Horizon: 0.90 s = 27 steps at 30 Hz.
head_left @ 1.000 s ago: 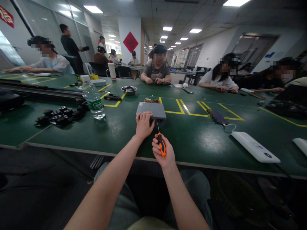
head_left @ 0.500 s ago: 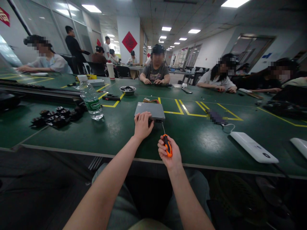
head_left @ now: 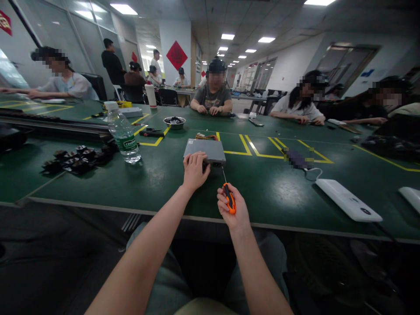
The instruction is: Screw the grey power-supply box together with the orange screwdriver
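Observation:
A grey metal computer power supply [head_left: 210, 148] lies on the green table, its socket side facing me. Coloured wires [head_left: 206, 137] come out behind it. My left hand [head_left: 196, 169] grips its near left corner, fingers over the top and thumb against the front face. In my right hand [head_left: 233, 205] is a screwdriver [head_left: 230, 199] with an orange and black handle, the fingers wrapped round it. Its thin shaft points up and away, and the tip is at the right end of the power supply's near face. Whether the tip sits in a screw is too small to tell.
Left of me stand a water bottle [head_left: 124, 135] and a pile of black parts [head_left: 78, 159]. Farther back are a metal bowl [head_left: 174, 123] and black-handled tools [head_left: 152, 132]. On the right lie a phone [head_left: 297, 158] and a white power bank [head_left: 348, 200]. Several people sit around.
My hands, the power supply and the screwdriver stay almost in place; the right hand shifts very slightly. The person across the table has moved their hands.

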Tool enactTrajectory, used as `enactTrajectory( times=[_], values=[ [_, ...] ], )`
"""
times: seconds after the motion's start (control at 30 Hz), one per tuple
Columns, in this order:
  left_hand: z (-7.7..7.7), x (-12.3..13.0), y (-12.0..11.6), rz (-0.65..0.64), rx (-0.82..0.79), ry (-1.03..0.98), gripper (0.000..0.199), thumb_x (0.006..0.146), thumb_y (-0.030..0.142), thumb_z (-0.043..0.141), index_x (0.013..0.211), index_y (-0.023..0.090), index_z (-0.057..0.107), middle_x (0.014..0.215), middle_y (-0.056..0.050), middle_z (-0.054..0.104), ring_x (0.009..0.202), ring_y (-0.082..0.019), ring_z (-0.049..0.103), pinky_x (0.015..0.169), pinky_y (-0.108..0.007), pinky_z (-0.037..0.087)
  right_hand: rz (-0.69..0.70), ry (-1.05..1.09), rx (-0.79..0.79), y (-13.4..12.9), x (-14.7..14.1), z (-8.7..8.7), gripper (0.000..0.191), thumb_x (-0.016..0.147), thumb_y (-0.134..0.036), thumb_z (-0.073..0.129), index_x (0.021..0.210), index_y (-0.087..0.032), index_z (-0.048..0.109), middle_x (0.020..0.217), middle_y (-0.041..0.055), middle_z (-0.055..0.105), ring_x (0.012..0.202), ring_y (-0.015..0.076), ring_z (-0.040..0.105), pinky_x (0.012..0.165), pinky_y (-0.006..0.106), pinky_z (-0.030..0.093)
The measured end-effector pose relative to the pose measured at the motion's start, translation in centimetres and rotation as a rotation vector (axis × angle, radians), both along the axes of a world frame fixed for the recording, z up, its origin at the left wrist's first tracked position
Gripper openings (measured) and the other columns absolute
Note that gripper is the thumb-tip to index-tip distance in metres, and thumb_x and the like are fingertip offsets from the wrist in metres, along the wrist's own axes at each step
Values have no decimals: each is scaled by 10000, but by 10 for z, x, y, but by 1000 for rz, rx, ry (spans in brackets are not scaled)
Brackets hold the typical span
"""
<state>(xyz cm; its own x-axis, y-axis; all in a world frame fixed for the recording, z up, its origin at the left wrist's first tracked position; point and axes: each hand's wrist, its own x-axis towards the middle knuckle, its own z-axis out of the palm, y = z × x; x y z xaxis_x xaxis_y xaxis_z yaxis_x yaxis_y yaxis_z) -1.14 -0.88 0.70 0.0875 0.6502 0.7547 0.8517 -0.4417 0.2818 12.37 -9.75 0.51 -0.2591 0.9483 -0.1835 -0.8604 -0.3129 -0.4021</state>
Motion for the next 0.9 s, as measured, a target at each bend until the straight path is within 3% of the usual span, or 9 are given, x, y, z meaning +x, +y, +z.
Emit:
enactTrajectory(
  times=[0.4,0.67,0.9],
  values=[
    [0,0,0,3,6,-2,243,815,264,493,1054,229,475,1175,-52,567,1159,-211,460,1046,-409,212,-16,-33,-50,3,2,3,130,860,-144,423,744,-143,483,610,-22,506,375,13,384,253,85,293],
    [-1,0,1,-3,22,-9,235,811,259,496,1042,223,479,1162,-57,572,1152,-213,466,1041,-407,211,118,84,-102,1,10,7,275,947,-245,290,807,-122,493,660,-1,518,400,1,403,294,61,335],
    [0,0,1,0,18,-16,234,801,258,513,1030,222,484,1161,-54,573,1144,-210,471,1037,-401,215,77,24,-64,-1,2,7,310,954,-244,256,907,-86,519,628,-10,486,397,12,398,287,81,320]
  ],
)
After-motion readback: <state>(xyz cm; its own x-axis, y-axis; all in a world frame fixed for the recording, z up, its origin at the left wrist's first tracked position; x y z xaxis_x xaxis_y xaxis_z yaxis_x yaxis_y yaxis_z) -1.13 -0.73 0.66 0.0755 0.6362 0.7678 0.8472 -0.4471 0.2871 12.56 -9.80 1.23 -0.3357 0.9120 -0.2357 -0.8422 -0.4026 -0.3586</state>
